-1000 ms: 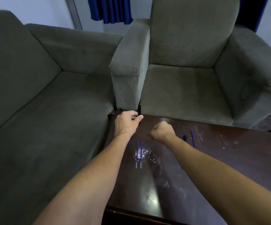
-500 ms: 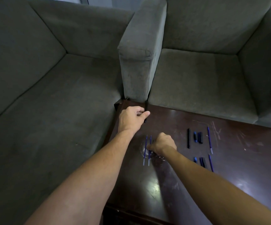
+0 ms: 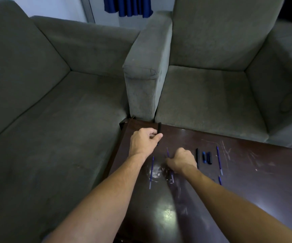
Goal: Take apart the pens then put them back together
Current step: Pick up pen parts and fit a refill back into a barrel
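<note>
Your left hand [image 3: 144, 142] is closed around a black pen barrel [image 3: 159, 129], thumb and fingers pinching its lower part while the top end sticks up and away from you, near the far left corner of the dark worktop [image 3: 246, 172]. Your right hand [image 3: 182, 161] is curled into a loose fist just beside it and grips a thin blue refill [image 3: 167, 152], whose tip pokes out above your knuckles and tilts slightly toward the left hand; its lower end shows below the hand.

A second blue refill [image 3: 151, 171] lies flat on the worktop between your two forearms, pointing away from you, on a patch of glare.

To the right of your right hand the other pen parts lie in a row, all pointing away from you: a long black barrel [image 3: 197, 157] just beside your knuckles, then a short blue piece [image 3: 204, 157] and a short black cap [image 3: 210, 157] close together, then another blue refill [image 3: 219, 160] a little apart. One more small blue piece [image 3: 220, 179] shows just above your right forearm; the arm hides the rest of it.

The worktop surface is scratched on the right side. Grey sofas [image 3: 54, 102] stand behind and to the left of it, and a blue curtain [image 3: 127, 6] hangs at the top.
</note>
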